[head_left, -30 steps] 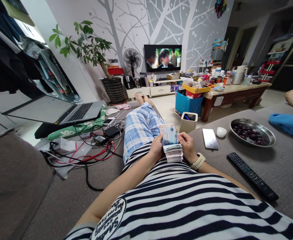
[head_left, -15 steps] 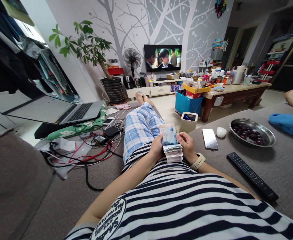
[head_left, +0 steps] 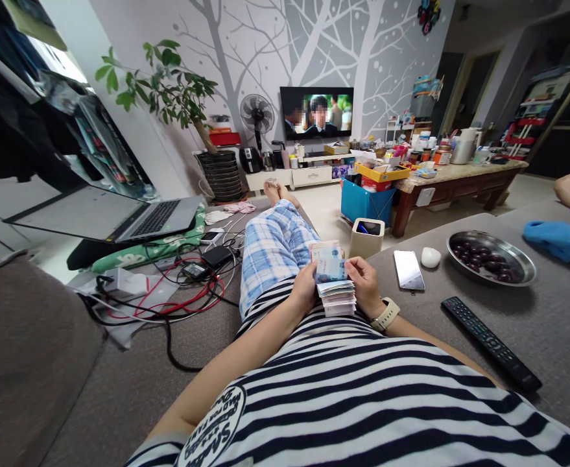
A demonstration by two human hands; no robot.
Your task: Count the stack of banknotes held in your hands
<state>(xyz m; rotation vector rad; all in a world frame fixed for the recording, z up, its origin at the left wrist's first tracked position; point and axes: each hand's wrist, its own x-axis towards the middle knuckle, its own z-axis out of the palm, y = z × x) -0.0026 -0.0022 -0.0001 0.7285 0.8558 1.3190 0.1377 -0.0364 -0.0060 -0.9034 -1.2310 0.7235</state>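
A stack of pale-blue and pinkish paper banknotes is held between the two hands over the person's lap, just above the black-and-white striped shirt, its lower ends bent over and spread in uneven steps. The left hand is closed around the left edge, while the right hand, with a beige-strapped watch at its wrist, pinches the right edge of the bluish note in front; whether it has one note or several cannot be told. The likeliest trouble is slipping: the fanned lower ends look loosely supported, so if the left grip eased, notes could slide onto the shirt or the blue-and-white checked trousers. Thin paper may also cling, so two notes could pass as one, and a hard pull by the right fingertips could crease or tear an edge. Beyond the notes stands a cream, square-sided bin, near enough that a dropped note might drift toward it. On the grey fabric sofa, to the right, lie a bright-screened phone, a small rounded white case, a long black remote control and a shallow steel bowl of dark round fruit; to the left, tangled red, black and white cables could hide a stray note.
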